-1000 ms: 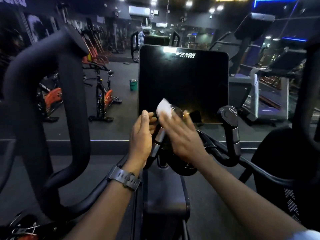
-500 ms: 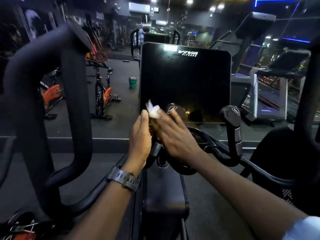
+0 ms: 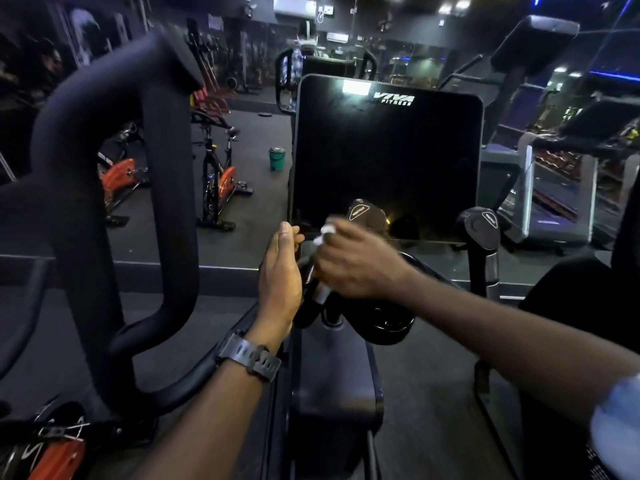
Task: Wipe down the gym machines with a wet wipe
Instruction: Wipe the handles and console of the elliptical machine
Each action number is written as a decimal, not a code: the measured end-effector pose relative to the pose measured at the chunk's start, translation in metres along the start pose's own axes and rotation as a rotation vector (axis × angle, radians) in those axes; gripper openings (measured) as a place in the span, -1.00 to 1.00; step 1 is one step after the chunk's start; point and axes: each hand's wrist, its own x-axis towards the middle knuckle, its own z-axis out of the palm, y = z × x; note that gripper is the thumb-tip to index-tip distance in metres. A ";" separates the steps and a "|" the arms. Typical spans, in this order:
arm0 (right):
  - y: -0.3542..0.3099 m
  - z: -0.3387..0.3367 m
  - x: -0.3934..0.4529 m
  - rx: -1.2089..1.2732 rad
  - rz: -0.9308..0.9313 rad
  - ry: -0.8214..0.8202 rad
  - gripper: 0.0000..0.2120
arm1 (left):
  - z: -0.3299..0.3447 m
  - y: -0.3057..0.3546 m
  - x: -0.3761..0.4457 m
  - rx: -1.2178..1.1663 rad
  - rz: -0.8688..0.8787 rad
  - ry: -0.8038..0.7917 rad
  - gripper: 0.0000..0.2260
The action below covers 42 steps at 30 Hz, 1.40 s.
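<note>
Fingers of the right hand point(image 3: 349, 265) curl around the inner left handle point(image 3: 313, 292) of the machine, pressing a white wet wipe point(image 3: 325, 232) against it; only small bits of the wipe show at the top of the fist, and motion blur hides the rest. Just to the left of that hand, the left hand point(image 3: 280, 268) stands upright beside the same handle, palm turned toward it, fingers straight and together, the thumb tip reaching toward the wipe. Whether the palm actually touches the handle cannot be told. A dark watch point(image 3: 251, 356) sits on the left wrist.

Directly above the right hand is the rounded cap of the handle point(image 3: 367, 214), and behind it rises the black console screen point(image 3: 384, 161) with white "VIVA FITNESS" lettering near its top edge. Further right of the right hand stands the matching right handle point(image 3: 481, 233), well apart from both hands. Left of the left hand, a thick black looped grip bar point(image 3: 114, 188) fills the near view. Beyond it, on the dark floor, stand orange and black spin bikes point(image 3: 218, 181) and a small green bucket point(image 3: 277, 158). Below the hands runs the machine's dark centre column point(image 3: 332, 386).
</note>
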 end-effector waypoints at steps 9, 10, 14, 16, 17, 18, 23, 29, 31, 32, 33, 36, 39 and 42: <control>-0.054 0.015 0.000 0.190 -0.097 -0.076 -0.64 | 0.005 -0.002 0.000 -0.012 0.009 0.036 -0.55; -0.047 0.015 0.001 0.192 -0.114 -0.064 -0.64 | 0.003 -0.001 0.000 -0.010 0.009 0.036 -0.56; 0.003 0.005 -0.002 0.015 0.115 0.137 -0.70 | 0.002 0.005 -0.002 -0.048 -0.008 -0.072 -0.52; 0.027 -0.002 -0.006 -0.018 0.342 0.228 -0.68 | 0.007 0.003 -0.004 -0.073 -0.026 -0.117 -0.51; 0.034 -0.002 -0.010 -0.012 0.434 0.226 -0.67 | 0.010 0.002 -0.006 -0.069 -0.025 -0.128 -0.49; 0.035 -0.001 -0.014 0.038 0.535 0.227 -0.66 | 0.012 0.000 -0.007 -0.058 -0.020 -0.131 -0.46; -0.044 0.005 -0.005 1.241 1.431 0.575 -0.64 | 0.012 -0.001 -0.006 -0.030 -0.010 -0.087 -0.29; -0.114 -0.010 0.032 1.830 1.631 0.573 -0.36 | 0.008 -0.002 -0.010 0.057 0.024 -0.026 -0.43; -0.079 -0.004 0.026 1.917 1.658 0.676 -0.20 | 0.005 -0.003 -0.009 0.046 0.044 0.001 -0.45; -0.063 -0.006 0.024 1.970 1.618 0.813 -0.21 | 0.004 -0.004 -0.008 0.037 0.043 0.009 -0.46; -0.050 -0.009 0.021 2.092 1.515 0.925 -0.24 | 0.003 -0.005 -0.008 0.032 0.034 0.014 -0.46; -0.065 -0.011 0.018 2.213 1.365 0.843 -0.29 | 0.001 -0.008 -0.009 0.007 0.014 0.009 -0.50; -0.131 -0.001 0.010 2.213 1.402 0.585 -0.22 | -0.001 -0.012 -0.009 0.032 0.011 -0.005 -0.55; -0.119 -0.009 0.008 2.273 1.399 0.537 -0.32 | -0.004 -0.013 -0.009 0.015 -0.007 -0.015 -0.57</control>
